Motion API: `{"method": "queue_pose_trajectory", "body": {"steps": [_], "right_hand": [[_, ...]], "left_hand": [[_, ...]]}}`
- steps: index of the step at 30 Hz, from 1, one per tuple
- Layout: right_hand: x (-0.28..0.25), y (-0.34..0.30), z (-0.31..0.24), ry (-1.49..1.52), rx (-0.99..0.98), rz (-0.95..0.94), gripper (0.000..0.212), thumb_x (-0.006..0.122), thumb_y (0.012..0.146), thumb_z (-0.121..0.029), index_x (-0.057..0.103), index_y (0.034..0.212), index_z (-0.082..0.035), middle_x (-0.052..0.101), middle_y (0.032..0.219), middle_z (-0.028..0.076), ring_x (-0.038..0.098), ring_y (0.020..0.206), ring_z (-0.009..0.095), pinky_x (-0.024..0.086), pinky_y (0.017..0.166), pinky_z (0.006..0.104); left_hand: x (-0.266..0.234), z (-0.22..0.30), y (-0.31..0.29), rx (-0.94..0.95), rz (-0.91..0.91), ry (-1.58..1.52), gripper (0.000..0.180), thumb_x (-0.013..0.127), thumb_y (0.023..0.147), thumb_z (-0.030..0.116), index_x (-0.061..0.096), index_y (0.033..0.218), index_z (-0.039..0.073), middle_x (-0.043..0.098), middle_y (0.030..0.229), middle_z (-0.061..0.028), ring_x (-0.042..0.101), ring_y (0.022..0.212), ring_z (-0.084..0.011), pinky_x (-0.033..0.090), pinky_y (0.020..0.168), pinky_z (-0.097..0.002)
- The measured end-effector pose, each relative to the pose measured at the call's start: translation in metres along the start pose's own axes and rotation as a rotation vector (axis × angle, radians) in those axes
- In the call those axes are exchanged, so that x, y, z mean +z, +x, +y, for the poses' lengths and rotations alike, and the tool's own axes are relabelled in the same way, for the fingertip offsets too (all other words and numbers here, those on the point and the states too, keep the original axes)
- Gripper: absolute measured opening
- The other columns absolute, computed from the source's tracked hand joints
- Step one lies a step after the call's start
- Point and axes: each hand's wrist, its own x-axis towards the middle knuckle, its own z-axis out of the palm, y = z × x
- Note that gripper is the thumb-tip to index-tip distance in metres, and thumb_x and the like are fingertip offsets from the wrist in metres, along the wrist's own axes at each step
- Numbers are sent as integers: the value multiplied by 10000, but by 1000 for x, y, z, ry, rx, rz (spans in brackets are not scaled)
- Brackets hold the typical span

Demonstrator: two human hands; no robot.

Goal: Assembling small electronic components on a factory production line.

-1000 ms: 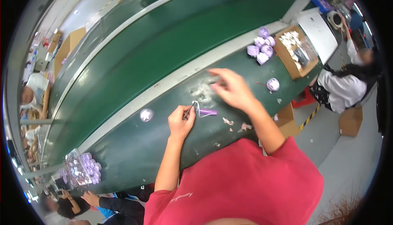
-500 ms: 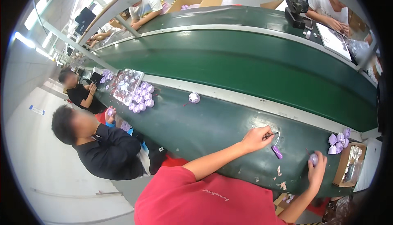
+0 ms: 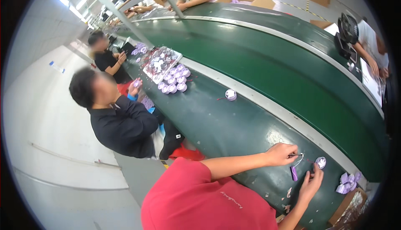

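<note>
My left hand (image 3: 283,154) is closed around a slim dark tool, its exact kind too small to make out. At its tip is the small white end of a pale cable, which loops down to a purple cylinder (image 3: 294,174) like a small battery, lying on the green bench. My right hand (image 3: 311,180) has thumb and fingers apart. Its fingertips reach the near edge of a round lilac part (image 3: 321,162) with a white star-like shape inside. From that part a short red wire points left, toward the tool.
Another round lilac part (image 3: 230,95) sits farther left, short of a lilac cluster (image 3: 176,79) and a tray of parts (image 3: 161,62). To the right are wrapped lilac pieces (image 3: 348,182) and a cardboard box (image 3: 350,207). A conveyor (image 3: 250,50) runs behind; a co-worker (image 3: 121,113) sits left.
My right hand has moved left, bringing the round lilac part near the left hand; it now rests on the bench with its white inside showing. The whole view has also shifted and turned.
</note>
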Motion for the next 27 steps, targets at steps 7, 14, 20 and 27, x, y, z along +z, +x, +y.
{"method": "queue_pose_trajectory", "body": {"steps": [7, 14, 20, 27], "right_hand": [[26, 8, 20, -31, -181, 127, 308, 603, 914, 20, 633, 1219, -15, 581, 983, 119, 537, 724, 219, 457, 641, 327], [28, 17, 8, -87, -154, 205, 182, 616, 914, 9, 667, 1089, 3, 582, 934, 85, 484, 651, 182, 426, 593, 313], [29, 17, 11, -81, -154, 193, 177, 622, 912, 2, 667, 1083, -2, 592, 940, 77, 483, 639, 178, 421, 585, 310], [29, 15, -1, -89, -112, 190, 328, 614, 922, -15, 658, 1244, -52, 585, 1027, 89, 540, 726, 206, 470, 666, 327]], "left_hand": [[-6, -2, -4, -12, -8, 0, 178, 698, 839, 180, 568, 860, 60, 630, 684, -91, 641, 616, -308, 496, 557, -416], [-6, 0, -2, 13, -13, -6, 178, 690, 838, 184, 571, 872, 57, 647, 734, -107, 648, 656, -329, 510, 583, -433], [-6, -1, -2, -8, -22, 11, 173, 686, 836, 187, 578, 876, 58, 650, 733, -103, 650, 663, -334, 512, 585, -432], [-4, -2, -2, 6, -19, 5, 179, 670, 828, 183, 559, 868, 49, 643, 708, -125, 643, 651, -355, 506, 585, -446]]}}
